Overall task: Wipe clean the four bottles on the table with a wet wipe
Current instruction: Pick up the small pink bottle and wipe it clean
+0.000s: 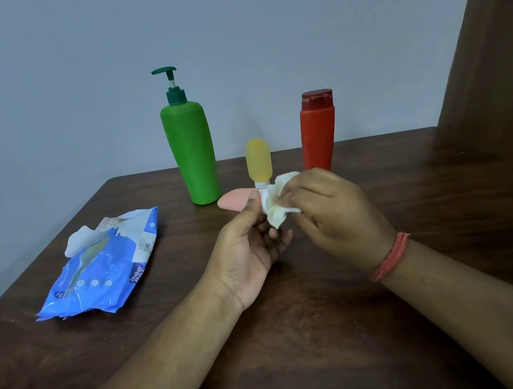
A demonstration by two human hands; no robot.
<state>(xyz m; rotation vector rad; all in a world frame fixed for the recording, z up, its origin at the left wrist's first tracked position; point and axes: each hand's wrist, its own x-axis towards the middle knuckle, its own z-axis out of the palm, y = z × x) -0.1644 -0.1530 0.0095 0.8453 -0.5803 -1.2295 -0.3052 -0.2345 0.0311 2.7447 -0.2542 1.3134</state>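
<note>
My left hand (pixel 249 244) holds a small pink bottle (pixel 236 199) sideways above the table, its rounded end pointing left. My right hand (pixel 330 210) grips a crumpled white wet wipe (pixel 278 204) and presses it round the bottle's right end, which is hidden under the wipe. Behind the hands stand a tall green pump bottle (pixel 191 150), a small yellow bottle (pixel 258 160) on its white cap, and a red bottle (pixel 318 131) with a dark red cap.
A blue wet-wipe pack (pixel 104 271) lies at the left of the dark wooden table (pixel 301 336), with a wipe sticking out of its opening. A grey wall runs behind and a brown curtain (pixel 493 62) hangs at the right.
</note>
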